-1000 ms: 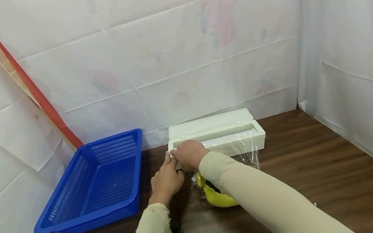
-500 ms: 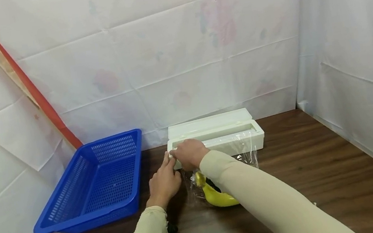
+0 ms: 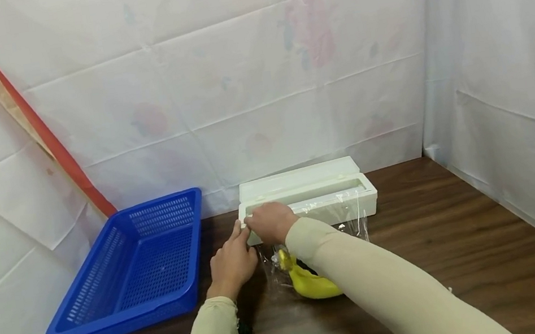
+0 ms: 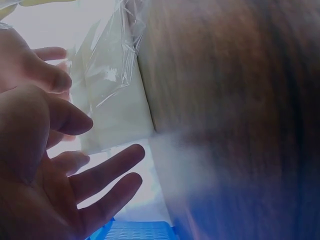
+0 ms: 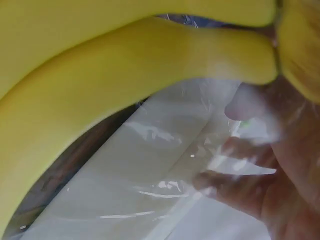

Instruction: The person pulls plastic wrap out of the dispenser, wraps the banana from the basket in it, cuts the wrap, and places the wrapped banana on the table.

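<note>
A long white cling film box [image 3: 335, 211] stands at the back of the table with its lid [image 3: 300, 178] tipped back. Clear cling film [image 3: 356, 222] runs from it over its front, down to yellow bananas [image 3: 310, 285] lying in film before it. My left hand [image 3: 232, 263] touches the box's front left corner, its fingers mostly straight in the left wrist view. Beside it, my right hand [image 3: 271, 223] lies over the box's front left edge with fingers bent, at the film; I cannot tell what it pinches. My right forearm covers part of the bananas.
A blue plastic basket [image 3: 195, 274] with slotted sides stands to the left of the box. White patterned sheeting [image 3: 235, 80] hangs behind and at both sides of the wooden table [image 3: 443, 245]. A red and tan strip [image 3: 55, 151] slants down behind the basket.
Both hands stay at the box's front left corner, shifting only slightly. The head view has moved a little, so the whole scene sits slightly further left.
</note>
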Demonstrator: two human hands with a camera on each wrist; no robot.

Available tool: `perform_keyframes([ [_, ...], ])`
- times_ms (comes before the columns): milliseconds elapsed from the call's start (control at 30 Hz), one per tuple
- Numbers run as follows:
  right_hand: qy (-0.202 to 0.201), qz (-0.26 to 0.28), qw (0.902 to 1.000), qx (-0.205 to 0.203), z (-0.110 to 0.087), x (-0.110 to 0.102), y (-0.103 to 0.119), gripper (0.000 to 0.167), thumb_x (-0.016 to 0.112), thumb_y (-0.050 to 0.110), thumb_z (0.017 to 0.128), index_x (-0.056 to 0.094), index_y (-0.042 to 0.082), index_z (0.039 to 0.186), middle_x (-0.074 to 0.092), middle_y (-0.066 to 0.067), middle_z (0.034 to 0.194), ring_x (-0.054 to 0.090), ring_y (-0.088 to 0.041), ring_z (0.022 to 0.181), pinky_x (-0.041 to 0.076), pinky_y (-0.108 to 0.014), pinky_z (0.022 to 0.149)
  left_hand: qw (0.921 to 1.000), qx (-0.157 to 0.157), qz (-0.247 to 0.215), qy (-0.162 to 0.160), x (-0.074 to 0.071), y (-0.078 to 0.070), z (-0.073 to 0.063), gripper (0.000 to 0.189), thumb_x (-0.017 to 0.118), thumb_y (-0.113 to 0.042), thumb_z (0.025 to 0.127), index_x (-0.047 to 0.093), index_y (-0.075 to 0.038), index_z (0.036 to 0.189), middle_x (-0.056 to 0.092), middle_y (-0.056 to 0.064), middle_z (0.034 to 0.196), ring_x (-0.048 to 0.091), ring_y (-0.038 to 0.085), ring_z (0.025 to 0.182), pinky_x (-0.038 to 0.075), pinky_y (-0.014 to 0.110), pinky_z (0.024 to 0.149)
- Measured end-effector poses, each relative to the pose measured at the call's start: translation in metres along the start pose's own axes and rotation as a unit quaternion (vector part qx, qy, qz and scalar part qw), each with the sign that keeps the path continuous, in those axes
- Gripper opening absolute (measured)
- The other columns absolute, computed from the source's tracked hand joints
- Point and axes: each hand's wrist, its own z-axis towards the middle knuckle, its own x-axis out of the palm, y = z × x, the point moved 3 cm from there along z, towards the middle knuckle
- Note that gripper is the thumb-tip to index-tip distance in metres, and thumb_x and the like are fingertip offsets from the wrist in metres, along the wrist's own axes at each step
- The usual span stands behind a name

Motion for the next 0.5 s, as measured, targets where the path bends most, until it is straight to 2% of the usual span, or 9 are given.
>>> perform_keyframes([
  [233,-0.026,-0.002,0.9996,0.007,0.0042,0.0035,0.0007,0.017,0.061,0.015,0.101,0.073,0.017,0.111,0.071,0.001,0.098,0.069,-0.015,0.083,0.058,-0.03,0.073,1.0,-0.007,-0.002,0.004,0.0006,0.0009,-0.0005,0.063,0.059,-0.017,0.091,0.047,-0.029,0.152,0.035,0.006,0.159,0.049,0.027,0.05,0.038,0.041,0.044],
  [500,-0.029,0.019,0.9994,0.007,0.0066,0.0045,0.0009,0.015,0.061,0.012,0.1,0.076,0.017,0.099,0.072,0.001,0.093,0.068,-0.016,0.078,0.057,-0.03,0.07,0.9999,-0.012,-0.004,0.008,-0.0004,0.0,-0.0017,0.063,0.059,-0.017,0.091,0.047,-0.03,0.152,0.034,0.005,0.16,0.045,0.025,0.047,0.036,0.039,0.043],
])
